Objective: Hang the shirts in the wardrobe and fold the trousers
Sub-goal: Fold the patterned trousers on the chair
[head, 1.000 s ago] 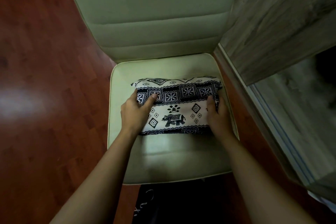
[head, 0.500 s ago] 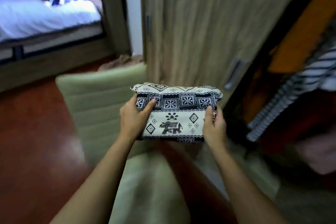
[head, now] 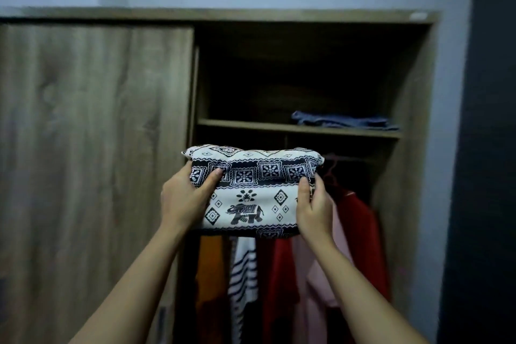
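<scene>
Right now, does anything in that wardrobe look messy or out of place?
Nothing stands out. The left hand and right hand hold the folded elephant-print trousers level; a folded blue garment lies flat on the shelf, shirts hang below.

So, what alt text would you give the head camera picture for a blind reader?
The person's left hand and right hand hold folded elephant-print trousers up before an open wardrobe. A folded blue garment lies on its shelf; colourful clothes hang below.

Trousers [head: 252, 193] before wardrobe [head: 97, 148]; perhaps jeans [head: 343, 121] shelved.
</scene>
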{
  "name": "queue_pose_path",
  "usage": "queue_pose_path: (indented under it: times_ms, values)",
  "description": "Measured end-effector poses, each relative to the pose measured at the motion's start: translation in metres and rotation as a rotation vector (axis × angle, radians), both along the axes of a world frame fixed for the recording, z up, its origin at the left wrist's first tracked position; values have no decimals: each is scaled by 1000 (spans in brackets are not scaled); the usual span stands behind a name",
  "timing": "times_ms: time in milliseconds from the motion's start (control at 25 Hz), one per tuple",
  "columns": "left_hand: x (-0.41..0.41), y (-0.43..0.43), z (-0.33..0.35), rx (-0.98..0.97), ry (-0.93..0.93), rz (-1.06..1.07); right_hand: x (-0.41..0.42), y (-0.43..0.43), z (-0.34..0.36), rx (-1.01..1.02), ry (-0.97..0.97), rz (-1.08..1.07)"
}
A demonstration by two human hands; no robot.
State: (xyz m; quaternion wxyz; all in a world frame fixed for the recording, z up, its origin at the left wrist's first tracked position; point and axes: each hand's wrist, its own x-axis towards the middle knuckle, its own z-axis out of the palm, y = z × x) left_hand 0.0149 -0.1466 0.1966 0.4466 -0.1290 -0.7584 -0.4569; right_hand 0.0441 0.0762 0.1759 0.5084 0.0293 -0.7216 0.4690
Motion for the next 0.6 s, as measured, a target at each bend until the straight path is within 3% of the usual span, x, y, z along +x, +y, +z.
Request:
queue_pose_path:
  times_ms: [320,600]
  values:
    - [-57,136,133,-11,206,-112,-22,136,138,170,109,-308]
    - [-123,210,211,-20,7,-115,-63,201,223,327,-132,-616]
